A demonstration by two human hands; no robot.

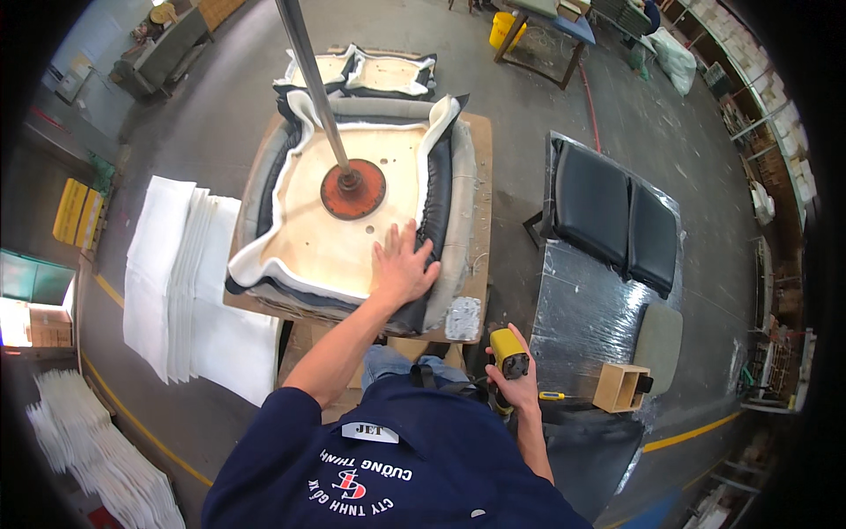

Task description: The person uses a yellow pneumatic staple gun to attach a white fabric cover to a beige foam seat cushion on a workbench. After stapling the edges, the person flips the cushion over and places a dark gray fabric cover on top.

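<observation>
Two hands are at work: the left hand point(405, 269) lies spread near the right-hand near corner of a pale wooden panel point(326, 247), fingers apart and gripping nothing, touching the black cover point(440, 181) at that side. The right hand point(520, 383) is closed around a yellow tool point(507, 346), off the near right corner of the board point(482, 150). The panel rests mid-board, ringed by white padding point(434, 137) and a grey form point(461, 198).

The step in hand looks like settling the cover's edge against the panel; fastening seems not yet under way at this spot. The next move probably calls for a steady left palm and the tool brought over the edge, clear of the fingers.

A metal rod point(310, 70) stands in the way, its orange disc point(366, 201) planted on the panel. White sheets point(159, 273) lie beyond the board's left edge. Right of the board, a film-covered side table point(573, 300) carries two black cushions point(592, 203), a wooden box point(610, 388) and a grey pad point(659, 344).
</observation>
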